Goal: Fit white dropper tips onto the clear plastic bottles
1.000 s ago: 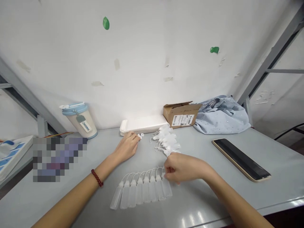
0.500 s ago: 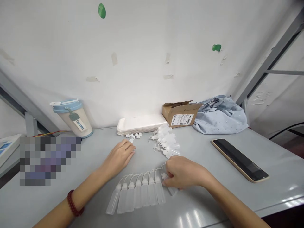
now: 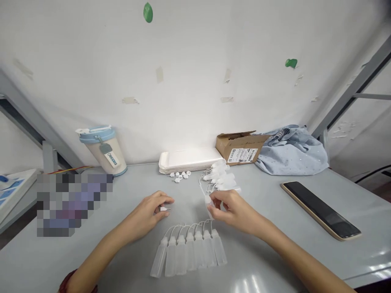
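Between the fingers of my left hand [image 3: 154,207] is a small white needle-tip cap [image 3: 163,208], its thin metal needle pointing right. My right hand [image 3: 230,205] pinches a translucent squeeze bottle [image 3: 208,202] near its white top, and a thin strap loops up from it. Much of that bottle is hidden by the fingers. In front of both hands lies a row of several similar bottles [image 3: 190,252], side by side with their straps curving over the tops. A pile of more bottles [image 3: 222,175] lies behind my right hand. Several loose needle-tip caps [image 3: 182,176] are scattered farther back.
White trays [image 3: 191,160] are stacked against the wall beside a cardboard box [image 3: 244,148] and a blue cloth [image 3: 293,152]. A phone [image 3: 319,209] lies at the right. At the left stand a blue-lidded cup [image 3: 105,152] and a pixelated area.
My right hand has raised a bottle from the right end of the row. My left hand has drawn back from the loose caps with one cap held. The view has shifted slightly left.
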Tool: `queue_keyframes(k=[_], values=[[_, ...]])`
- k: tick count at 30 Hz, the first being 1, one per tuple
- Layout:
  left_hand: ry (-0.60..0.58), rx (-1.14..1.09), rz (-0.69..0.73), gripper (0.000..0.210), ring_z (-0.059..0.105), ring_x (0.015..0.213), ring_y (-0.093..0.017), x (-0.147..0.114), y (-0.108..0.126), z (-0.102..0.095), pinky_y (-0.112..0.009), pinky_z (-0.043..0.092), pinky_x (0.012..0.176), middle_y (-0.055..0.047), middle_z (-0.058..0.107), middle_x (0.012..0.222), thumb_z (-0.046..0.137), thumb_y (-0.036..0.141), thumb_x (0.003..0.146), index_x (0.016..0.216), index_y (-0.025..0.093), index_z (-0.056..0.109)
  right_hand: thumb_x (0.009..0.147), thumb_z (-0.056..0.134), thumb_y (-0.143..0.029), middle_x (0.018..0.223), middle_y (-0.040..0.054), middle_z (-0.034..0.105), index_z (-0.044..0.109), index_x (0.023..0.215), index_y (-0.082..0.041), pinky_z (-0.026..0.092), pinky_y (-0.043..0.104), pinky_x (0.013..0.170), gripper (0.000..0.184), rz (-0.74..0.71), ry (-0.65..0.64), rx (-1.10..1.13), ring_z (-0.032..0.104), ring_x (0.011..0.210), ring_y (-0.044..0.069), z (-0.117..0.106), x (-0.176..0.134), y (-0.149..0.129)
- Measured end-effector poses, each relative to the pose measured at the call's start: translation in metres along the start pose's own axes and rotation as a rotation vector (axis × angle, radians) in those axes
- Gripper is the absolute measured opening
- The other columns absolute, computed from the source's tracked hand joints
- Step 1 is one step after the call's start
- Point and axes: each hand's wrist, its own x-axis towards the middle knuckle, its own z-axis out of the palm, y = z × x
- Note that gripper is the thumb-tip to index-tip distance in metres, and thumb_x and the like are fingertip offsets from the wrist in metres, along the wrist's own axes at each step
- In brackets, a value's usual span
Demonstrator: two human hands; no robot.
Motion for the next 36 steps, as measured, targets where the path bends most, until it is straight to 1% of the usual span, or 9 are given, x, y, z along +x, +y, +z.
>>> queue_keyframes(k=[3,7,14,19,22,26,29,33,36], values=[[0.044,-0.004,-0.028,0.018,0.057,0.073,-0.017,0.000,0.003,0.001,-0.032,0.047,0.072,-0.003,0.061,0.092,0.049,0.026,0.080,0.090,0.022,0.063,0.081,0.049,-0.023,0.068,-0.0003,0.053,0.056,0.080,-0.016,0.035,0.023,0.056,0.009,-0.078,0.042,-0.074,0.046,0.060,0.012,0.014,0.003,0.003],[0.123,-0.100,-0.072,0.011,0.058,0.080,-0.020,0.001,0.009,0.006,-0.033,0.046,0.076,-0.003,0.062,0.087,0.053,0.027,0.076,0.076,0.020,0.062,0.084,0.048,-0.022,0.080,0.0053,0.058,0.058,0.095,-0.015,0.040,0.026,0.063,0.016,-0.135,0.029,-0.105,0.052,0.068,0.015,0.025,0.007,0.009],[0.108,-0.805,-0.266,0.020,0.057,0.087,-0.019,0.008,0.031,0.021,-0.030,0.044,0.081,-0.003,0.064,0.087,0.067,0.034,0.071,0.081,0.017,0.064,0.084,0.050,-0.021,0.074,0.0028,0.055,0.060,0.089,-0.014,0.040,0.024,0.060,0.013,-0.147,0.043,-0.039,0.050,0.065,0.014,0.032,0.013,0.017],[0.150,-1.142,-0.241,0.015,0.057,0.094,-0.018,0.014,0.036,0.028,-0.031,0.039,0.093,-0.004,0.066,0.089,0.071,0.027,0.071,0.078,0.016,0.065,0.082,0.054,-0.020,0.071,0.0020,0.055,0.062,0.088,-0.014,0.039,0.024,0.059,0.012,-0.164,0.034,-0.014,0.049,0.064,0.013,0.036,0.015,0.015],[0.158,-1.279,-0.233,0.011,0.057,0.100,-0.017,0.015,0.038,0.031,-0.030,0.037,0.098,-0.003,0.066,0.090,0.073,0.024,0.070,0.074,0.016,0.065,0.082,0.054,-0.021,0.073,0.0026,0.056,0.062,0.087,-0.014,0.039,0.024,0.061,0.012,-0.174,0.029,-0.003,0.050,0.066,0.014,0.038,0.015,0.011],[0.141,-1.360,-0.212,0.013,0.055,0.104,-0.019,0.012,0.046,0.035,-0.029,0.036,0.097,-0.004,0.067,0.085,0.074,0.025,0.070,0.071,0.016,0.065,0.084,0.053,-0.023,0.076,0.0027,0.056,0.060,0.088,-0.015,0.039,0.024,0.061,0.011,-0.203,0.019,0.015,0.050,0.068,0.014,0.039,0.012,0.004],[0.132,-1.363,-0.185,0.015,0.056,0.097,-0.018,0.010,0.052,0.037,-0.028,0.038,0.092,-0.004,0.066,0.084,0.074,0.028,0.069,0.072,0.016,0.066,0.085,0.051,-0.023,0.073,0.0017,0.053,0.058,0.082,-0.016,0.039,0.024,0.061,0.011,-0.198,0.019,0.056,0.049,0.068,0.014,0.038,0.010,-0.002],[0.173,-1.276,-0.193,0.015,0.052,0.076,-0.012,0.006,0.052,0.034,-0.024,0.041,0.077,-0.001,0.062,0.080,0.071,0.030,0.071,0.076,0.016,0.067,0.089,0.047,-0.030,0.073,0.0006,0.051,0.058,0.081,-0.017,0.038,0.024,0.063,0.019,-0.127,0.004,0.167,0.048,0.069,0.014,0.033,0.006,-0.008],[0.185,-1.145,-0.156,0.012,0.049,0.072,-0.011,0.002,0.051,0.027,-0.022,0.040,0.072,0.001,0.058,0.074,0.068,0.029,0.074,0.075,0.017,0.067,0.092,0.043,-0.037,0.076,0.0006,0.052,0.060,0.085,-0.018,0.036,0.024,0.063,0.026,-0.048,-0.021,0.311,0.048,0.071,0.014,0.031,0.004,-0.008]])
